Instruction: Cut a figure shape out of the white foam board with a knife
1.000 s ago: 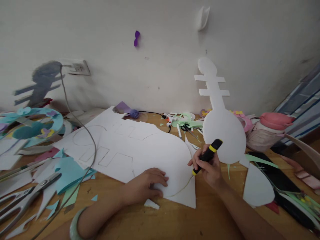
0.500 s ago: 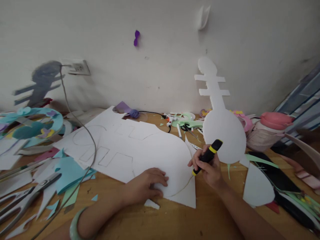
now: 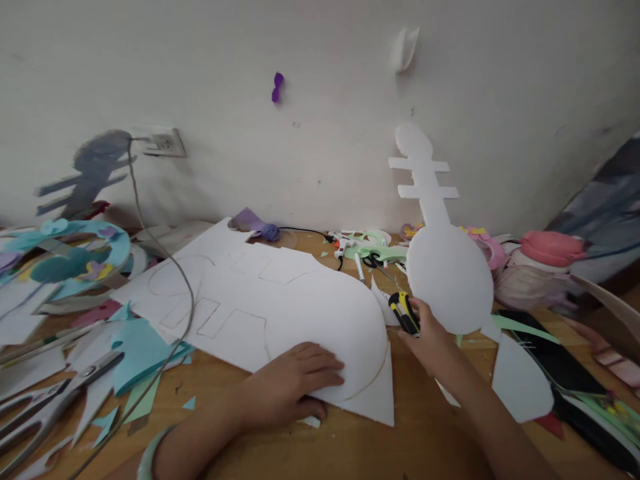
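Note:
My left hand (image 3: 305, 380) lies flat, fingers spread, on a big white foam sheet (image 3: 240, 280) that carries pencil outlines and a curved cut line near its right end. To the right of the sheet, my right hand (image 3: 425, 333) grips a black and yellow utility knife (image 3: 404, 313), lifted off the sheet and tilted up to the left. Whether its blade is out cannot be seen. Behind that hand a white lute-shaped cutout (image 3: 450, 277) leans upright against the wall.
Large scissors (image 3: 65, 393), a blue foam piece (image 3: 143, 347) and scraps crowd the left. A grey cable (image 3: 173, 257) crosses the sheet's left part. A glue gun (image 3: 343, 245) sits behind the sheet. A black phone (image 3: 555, 353) and a white offcut (image 3: 520, 383) lie right.
My right hand has moved back from the sheet's curved edge, and the knife has turned in it from pointing up-right to up-left. My left hand remains on the sheet.

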Action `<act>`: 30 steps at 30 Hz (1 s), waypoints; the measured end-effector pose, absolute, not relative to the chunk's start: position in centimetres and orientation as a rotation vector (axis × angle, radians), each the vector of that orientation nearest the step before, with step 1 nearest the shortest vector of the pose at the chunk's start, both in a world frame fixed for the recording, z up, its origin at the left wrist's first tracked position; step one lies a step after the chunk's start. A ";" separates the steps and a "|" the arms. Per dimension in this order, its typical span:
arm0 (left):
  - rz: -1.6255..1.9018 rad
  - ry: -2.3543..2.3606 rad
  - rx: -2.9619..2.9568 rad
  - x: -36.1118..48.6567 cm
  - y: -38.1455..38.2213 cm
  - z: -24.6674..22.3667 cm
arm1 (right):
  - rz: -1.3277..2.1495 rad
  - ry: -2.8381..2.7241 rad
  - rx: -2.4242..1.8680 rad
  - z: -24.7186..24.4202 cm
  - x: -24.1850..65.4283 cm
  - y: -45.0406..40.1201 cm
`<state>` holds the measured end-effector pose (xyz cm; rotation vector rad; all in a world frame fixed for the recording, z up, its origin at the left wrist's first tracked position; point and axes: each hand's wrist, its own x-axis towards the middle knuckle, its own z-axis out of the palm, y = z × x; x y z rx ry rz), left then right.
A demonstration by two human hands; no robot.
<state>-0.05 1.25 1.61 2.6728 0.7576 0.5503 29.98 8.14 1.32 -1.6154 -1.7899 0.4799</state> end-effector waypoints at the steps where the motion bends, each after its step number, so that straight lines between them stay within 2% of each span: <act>1: 0.545 0.738 2.723 -0.1 1.2 1.7 | 0.442 -1.828 -1.624 0.8 30.1 8.3; 5: 0.523 0.726 2.883 -0.1 0.9 1.4 | 0.396 -1.879 -1.618 0.4 29.9 8.7; 11: 0.454 0.767 3.115 -0.3 1.0 1.0 | 0.383 -1.832 -1.654 3.7 28.8 7.3; 13: 0.540 0.807 3.176 -0.4 1.0 1.1 | 0.624 -1.793 -1.845 4.8 28.6 6.7; 15: 0.684 0.854 3.221 -0.5 0.9 1.2 | 1.033 -1.780 -1.943 5.3 28.6 6.2; 17: 0.815 0.898 3.247 -0.6 0.7 1.3 | 1.422 -1.733 -1.805 5.4 28.5 6.0; 19: 0.888 0.915 3.260 -0.6 0.5 1.4 | 1.649 -1.581 -1.560 5.3 28.1 5.8; 23: 0.891 1.019 3.170 -0.5 0.5 1.3 | 1.799 -1.259 -1.239 4.6 26.7 5.5; 30: 0.900 1.170 2.961 -0.5 1.2 1.0 | 1.815 -1.141 -1.077 2.5 25.9 5.5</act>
